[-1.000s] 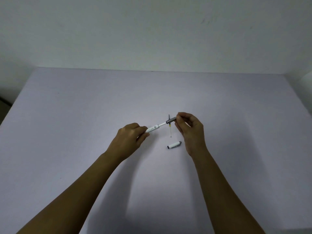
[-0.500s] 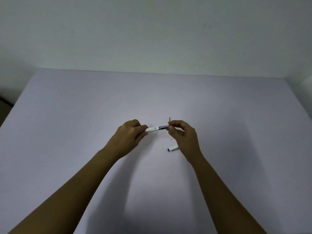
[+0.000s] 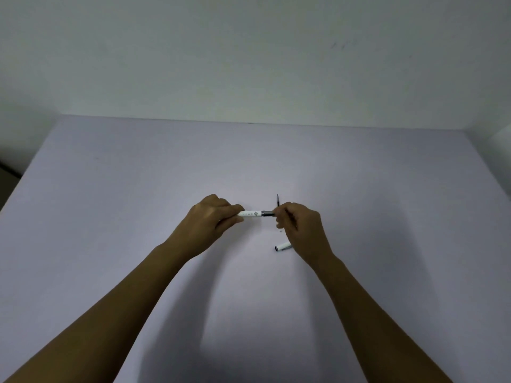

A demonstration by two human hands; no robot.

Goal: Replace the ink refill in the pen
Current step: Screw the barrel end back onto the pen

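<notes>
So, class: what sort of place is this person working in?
Probably a plain recording or test set-up, not a lived-in room: a bare pale table, a blank wall behind, and only pen parts such as the cap lying out.

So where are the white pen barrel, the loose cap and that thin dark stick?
white pen barrel point(image 3: 252, 213), head view, middle of the printed white section.
loose cap point(image 3: 282, 247), head view, its white body on the table.
thin dark stick point(image 3: 278, 200), head view, upper end above the right hand.
</notes>
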